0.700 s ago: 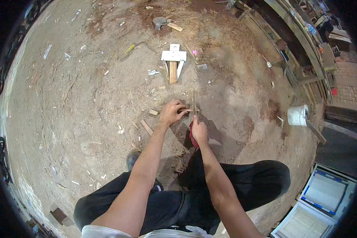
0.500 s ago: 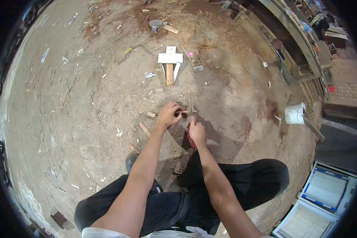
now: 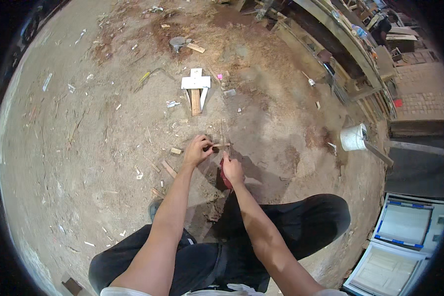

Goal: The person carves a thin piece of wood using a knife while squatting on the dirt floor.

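My left hand pinches one end of a small, thin wood strip between thumb and fingers, low over the dirt floor. Wrapped round a red handle is my right hand, its thumb lying along the top. From this handle a narrow blade runs away from me and crosses the strip near its right end; it looks like a handsaw, though its teeth are too small to make out. Left of my left hand lies a short wood block, with a flat wood offcut nearer to me.
Beyond my hands sits a white and brown wooden assembly. A white bucket with a plank leaning on it stands at the right. Wooden framing lines the far right; white panelled pieces lie at the lower right. Scraps dot the floor.
The whole view has shifted, so the scene sits a little further left and lower. Both hands keep their grips, and the blade still crosses the strip.
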Available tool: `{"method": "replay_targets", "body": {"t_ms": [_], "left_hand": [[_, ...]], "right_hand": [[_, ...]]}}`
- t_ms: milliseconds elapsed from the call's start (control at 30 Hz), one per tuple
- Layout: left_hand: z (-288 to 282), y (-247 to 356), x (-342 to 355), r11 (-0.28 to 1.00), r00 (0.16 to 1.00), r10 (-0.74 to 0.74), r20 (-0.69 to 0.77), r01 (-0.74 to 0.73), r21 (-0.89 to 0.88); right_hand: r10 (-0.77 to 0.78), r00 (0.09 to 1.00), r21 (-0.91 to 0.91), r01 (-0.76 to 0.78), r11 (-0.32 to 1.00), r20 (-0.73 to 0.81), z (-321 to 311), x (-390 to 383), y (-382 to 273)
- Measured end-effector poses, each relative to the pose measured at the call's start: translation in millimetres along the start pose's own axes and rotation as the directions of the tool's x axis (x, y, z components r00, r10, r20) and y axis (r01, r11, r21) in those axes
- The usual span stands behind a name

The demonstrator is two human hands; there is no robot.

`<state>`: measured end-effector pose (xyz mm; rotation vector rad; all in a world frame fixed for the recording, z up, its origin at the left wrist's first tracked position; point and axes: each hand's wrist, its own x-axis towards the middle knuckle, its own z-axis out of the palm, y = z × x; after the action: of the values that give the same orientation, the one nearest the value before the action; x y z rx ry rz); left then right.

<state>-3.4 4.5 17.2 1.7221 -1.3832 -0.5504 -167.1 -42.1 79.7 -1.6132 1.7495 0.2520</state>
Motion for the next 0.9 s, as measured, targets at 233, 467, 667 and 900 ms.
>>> {"method": "replay_targets", "body": {"t_ms": [233,467,667,900], "left_hand": [[2.3,-8.0,-3.8,1.000,1.000,0.017,0.011,-0.017,0.025],[7.7,-17.8,-1.3,0.995,0.993,0.093,-0.066,-0.091,0.045],[9.7,-11.3,-6.1,0.991,0.994,0.091,-0.064,-0.084,0.101],[16.1,-25.0,-4.6,0.992,0.989,0.124,-0.079,-0.122,0.029]], "right_hand": [[-0.058,0.997,0.092,0.063,0.994,-0.051,7.5,-4.3,5.9],[-0.029,1.000,0.063,0.030,0.998,-0.009,12.2,-15.0,13.6],[-0.003,0.997,0.079,0.009,0.997,-0.077,14.8,-8.8,17.2],[0.006,0.997,0.062,-0.001,0.998,-0.080,10.5,-6.7,8.5]]}}
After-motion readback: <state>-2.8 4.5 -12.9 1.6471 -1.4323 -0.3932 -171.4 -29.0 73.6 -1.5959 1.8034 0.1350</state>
